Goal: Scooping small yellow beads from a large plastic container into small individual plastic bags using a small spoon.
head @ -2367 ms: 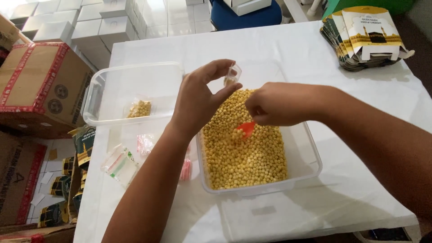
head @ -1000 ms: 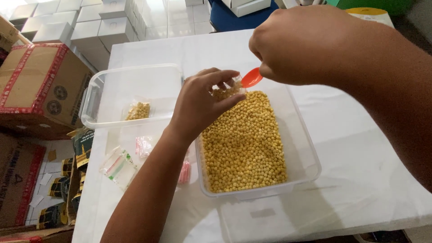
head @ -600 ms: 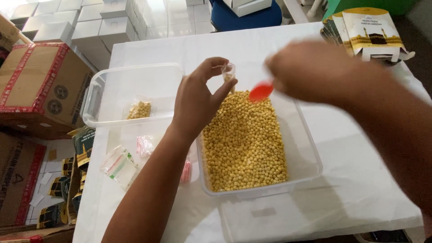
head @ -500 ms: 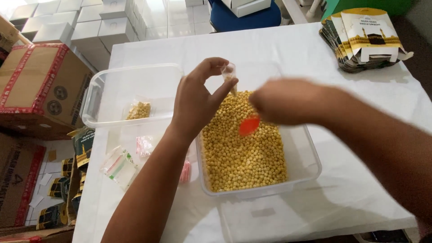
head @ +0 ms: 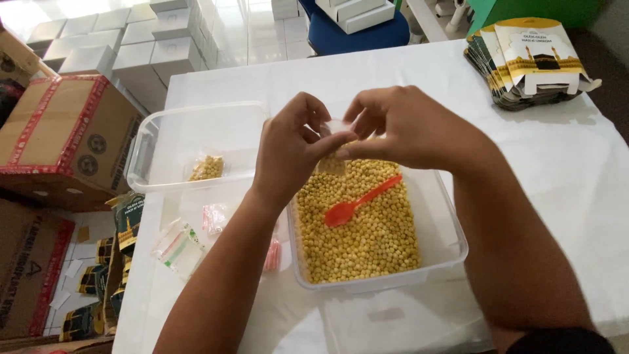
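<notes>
Your right hand (head: 413,128) is no longer gripping the orange spoon (head: 360,200); it is now lying on the yellow beans, handle pointing up and right, bowl down and left. Using the bean tub (head: 452,242) as landmark: the white table (head: 590,170) is spreading under it, a taped cardboard carton (head: 62,131) is sitting far left of it, a second clear tub (head: 190,141) holding one filled packet is standing just left, and a stack of folded gold-and-white printed cartons (head: 531,62) is resting up and right. Loose empty bags (head: 177,244) are lying left of it. Above its far end, your left hand (head: 291,151) and right hand are both pinching a small clear bag (head: 334,141), fingertips pressed together.
</notes>
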